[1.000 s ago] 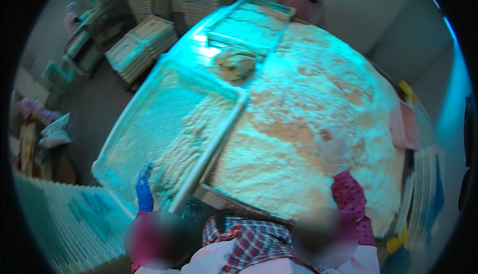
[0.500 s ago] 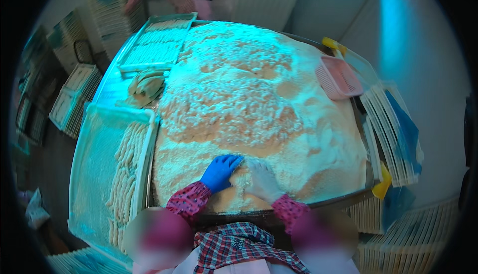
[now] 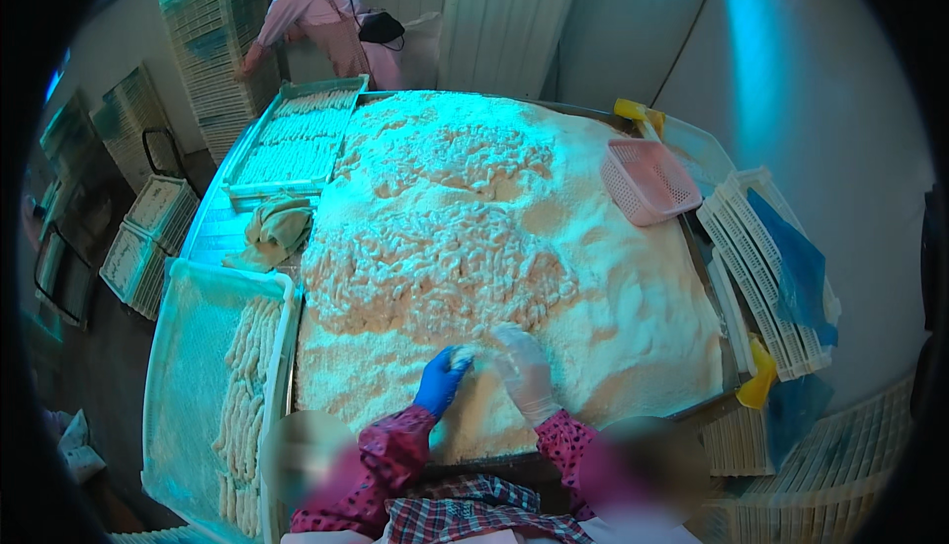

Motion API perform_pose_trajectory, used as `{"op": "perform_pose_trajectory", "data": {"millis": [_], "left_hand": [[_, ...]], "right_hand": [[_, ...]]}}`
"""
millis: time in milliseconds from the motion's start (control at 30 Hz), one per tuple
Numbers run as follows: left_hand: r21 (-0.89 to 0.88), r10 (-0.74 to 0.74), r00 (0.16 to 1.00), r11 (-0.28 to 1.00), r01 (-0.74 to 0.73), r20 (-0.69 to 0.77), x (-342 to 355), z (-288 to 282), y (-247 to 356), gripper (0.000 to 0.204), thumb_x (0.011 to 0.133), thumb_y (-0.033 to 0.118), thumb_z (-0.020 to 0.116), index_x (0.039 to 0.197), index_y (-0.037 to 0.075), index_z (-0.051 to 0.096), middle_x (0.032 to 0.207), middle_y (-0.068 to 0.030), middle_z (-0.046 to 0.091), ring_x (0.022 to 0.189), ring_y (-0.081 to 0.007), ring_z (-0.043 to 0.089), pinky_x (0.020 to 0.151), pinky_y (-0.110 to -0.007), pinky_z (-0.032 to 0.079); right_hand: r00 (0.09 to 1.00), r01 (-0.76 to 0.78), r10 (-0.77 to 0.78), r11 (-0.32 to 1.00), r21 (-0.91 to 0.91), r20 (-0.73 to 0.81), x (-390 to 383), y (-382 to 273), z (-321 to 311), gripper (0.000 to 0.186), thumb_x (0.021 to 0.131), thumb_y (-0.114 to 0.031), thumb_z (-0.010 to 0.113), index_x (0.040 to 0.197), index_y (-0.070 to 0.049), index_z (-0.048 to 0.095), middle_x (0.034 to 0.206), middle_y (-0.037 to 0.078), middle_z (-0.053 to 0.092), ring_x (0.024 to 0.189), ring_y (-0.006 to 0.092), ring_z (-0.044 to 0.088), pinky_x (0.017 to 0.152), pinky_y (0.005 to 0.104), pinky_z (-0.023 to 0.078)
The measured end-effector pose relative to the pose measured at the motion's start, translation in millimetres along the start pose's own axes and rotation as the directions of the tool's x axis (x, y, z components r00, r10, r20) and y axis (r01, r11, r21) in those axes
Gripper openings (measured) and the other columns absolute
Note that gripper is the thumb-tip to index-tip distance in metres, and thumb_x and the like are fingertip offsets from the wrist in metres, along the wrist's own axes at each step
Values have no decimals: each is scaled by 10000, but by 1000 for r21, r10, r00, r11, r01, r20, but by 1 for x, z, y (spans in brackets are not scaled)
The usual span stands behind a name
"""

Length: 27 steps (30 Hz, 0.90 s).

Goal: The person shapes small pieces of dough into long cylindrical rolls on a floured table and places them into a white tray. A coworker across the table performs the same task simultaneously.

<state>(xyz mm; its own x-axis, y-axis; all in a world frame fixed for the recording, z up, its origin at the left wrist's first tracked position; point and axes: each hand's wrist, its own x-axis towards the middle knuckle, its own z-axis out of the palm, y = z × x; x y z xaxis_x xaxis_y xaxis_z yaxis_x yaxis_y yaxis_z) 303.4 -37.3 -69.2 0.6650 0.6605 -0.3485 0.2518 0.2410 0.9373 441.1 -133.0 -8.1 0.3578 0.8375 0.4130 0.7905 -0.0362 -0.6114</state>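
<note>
Head view, strips: the pale, powder-dusted strips (image 3: 435, 267) lie heaped across the middle of the table (image 3: 732, 374), a second mound of them toward its far side.
Handling: they look light, soft and limp, likely to bend or tear under a hard squeeze; the powder (image 3: 643, 327) should make them dry and slippery. Best taken loosely at mid-length, several fingers underneath.
Blue glove: the left hand (image 3: 441, 384), over the table's near side, is curled with something pale at its fingertips; whether a strip or clinging powder, I cannot tell.
White glove: the right hand (image 3: 525, 374), just beside it, has its fingers at the near edge of the heap; its grip cannot be told.
Near tray: the white tray (image 3: 284, 371) at the table's left side carries rows of strips; its raised rim stands between them and the heap.
Far left: another tray (image 3: 272, 189) of rows, and a crumpled cloth (image 3: 279, 230) between the two trays.
Right edge: a pink basket (image 3: 625, 193) on the table's far right takes up room; stacked trays (image 3: 751, 267) and a blue sheet (image 3: 796, 257) are beyond that edge.
Beyond: a co-worker (image 3: 321, 10) bends behind the table's far-left corner.
</note>
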Motion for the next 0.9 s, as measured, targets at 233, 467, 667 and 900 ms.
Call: {"op": "perform_pose_trajectory", "data": {"millis": [233, 467, 667, 900], "left_hand": [[-583, 105, 968, 811, 50, 229, -37, 2, -24, 483, 985, 269, 340, 1422, 97, 225, 1408, -106, 332, 1271, -213, 346, 1053, -365, 295], [-929, -125, 990, 356, 98, 57, -13, -31, -37, 339, 954, 336, 429, 1211, 117, 454, 998, -39, 577, 856, -159, 557, 731, -326, 481], [-630, 469, 766, 447, -635, -439, -23, -230, -21, 324, 968, 327, 401, 1205, 117, 468, 1023, -41, 560, 833, -132, 534, 701, -307, 470], [161, 248, 554, 966, -201, -795, -62, -411, -38, 424, 974, 390, 356, 1210, 55, 462, 1116, -72, 543, 969, -171, 505, 861, -327, 397]], "right_hand": [[997, 75, -71, 990, -118, 35, 10, -46, 30, 507, 894, -219, 473, 1354, -35, 365, 1411, 173, 310, 1324, 330, 253, 1087, 419, 177], [993, 71, -89, 976, 206, 78, 58, -34, 62, 651, 872, -369, 502, 1374, -13, 288, 1405, 204, 284, 1325, 337, 229, 1095, 422, 158], [969, -247, 195, 750, -613, -152, 124, 98, 17, 394, 731, -247, 676, 1026, -28, 533, 1033, 167, 550, 1006, 343, 502, 857, 458, 407], [942, -329, 247, 811, -485, -226, 131, 108, 34, 233, 713, -200, 680, 860, -66, 558, 818, 131, 593, 782, 342, 574, 688, 444, 460]]}}
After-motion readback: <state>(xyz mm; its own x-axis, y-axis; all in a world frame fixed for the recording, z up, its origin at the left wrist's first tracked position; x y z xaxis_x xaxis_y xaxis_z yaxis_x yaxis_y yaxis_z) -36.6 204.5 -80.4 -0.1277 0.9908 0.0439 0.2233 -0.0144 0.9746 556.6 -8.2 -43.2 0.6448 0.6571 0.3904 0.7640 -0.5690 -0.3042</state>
